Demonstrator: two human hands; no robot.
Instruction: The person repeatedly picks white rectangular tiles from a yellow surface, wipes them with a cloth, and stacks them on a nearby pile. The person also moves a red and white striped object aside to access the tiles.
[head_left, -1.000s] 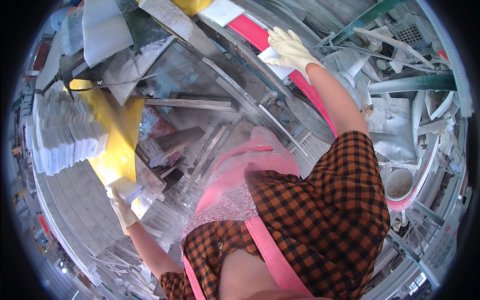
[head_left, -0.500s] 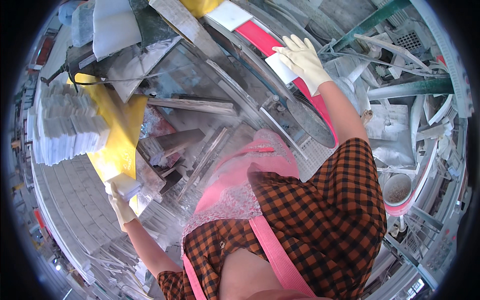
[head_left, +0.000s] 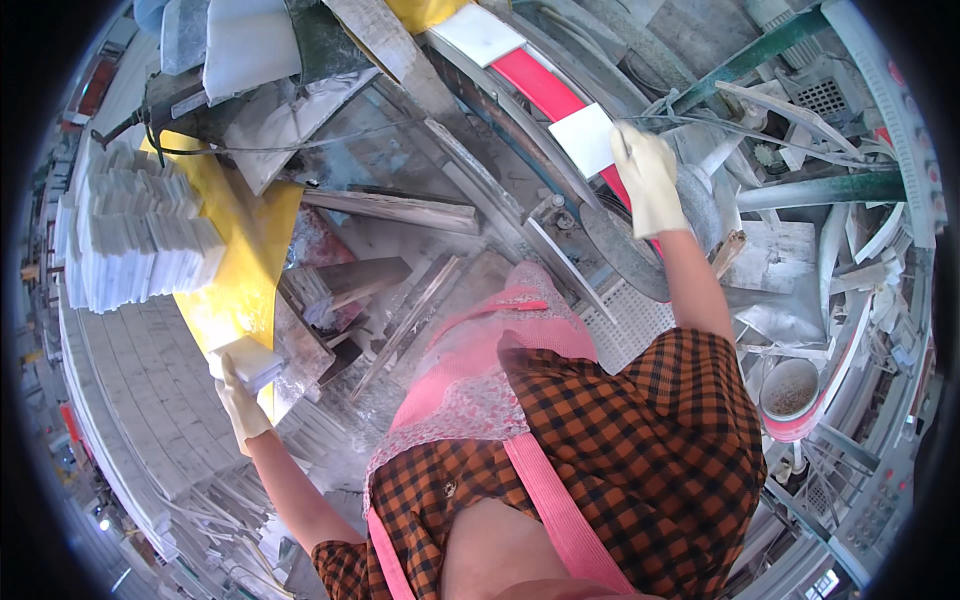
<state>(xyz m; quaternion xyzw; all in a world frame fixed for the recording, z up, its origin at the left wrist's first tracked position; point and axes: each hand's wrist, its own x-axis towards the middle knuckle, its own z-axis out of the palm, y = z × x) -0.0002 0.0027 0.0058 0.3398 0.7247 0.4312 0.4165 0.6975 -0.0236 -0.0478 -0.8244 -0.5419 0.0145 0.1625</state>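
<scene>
Drawn back from its spread pose over the tile [head_left: 582, 138], the right hand [head_left: 648, 182] now sits at that tile's right edge, fingers curled; whether they pinch the edge or merely touch it, I cannot tell. That tile lies flat across the red belt [head_left: 540, 85], with a second tile [head_left: 477, 35] farther up the belt. Well to the left of the belt, the left hand [head_left: 238, 400] grasps a stack [head_left: 247, 362] of tiles, thumb on top, by the lower end of the yellow sheet [head_left: 240, 265]. If the belt is running, a fingertip or loose glove cuff so close to it could be dragged along, and an uneven push on one edge could turn the tile askew. One thumb is thin security for the stack: a slack grip or a knock could let the top tile slide off and chip. Left of the belt and beyond the stack, the tall pile [head_left: 140, 235] leans in uneven rows, so a bump could topple some. No brand or label is readable; any marks on the panel [head_left: 905, 150] right of the belt are too small.
</scene>
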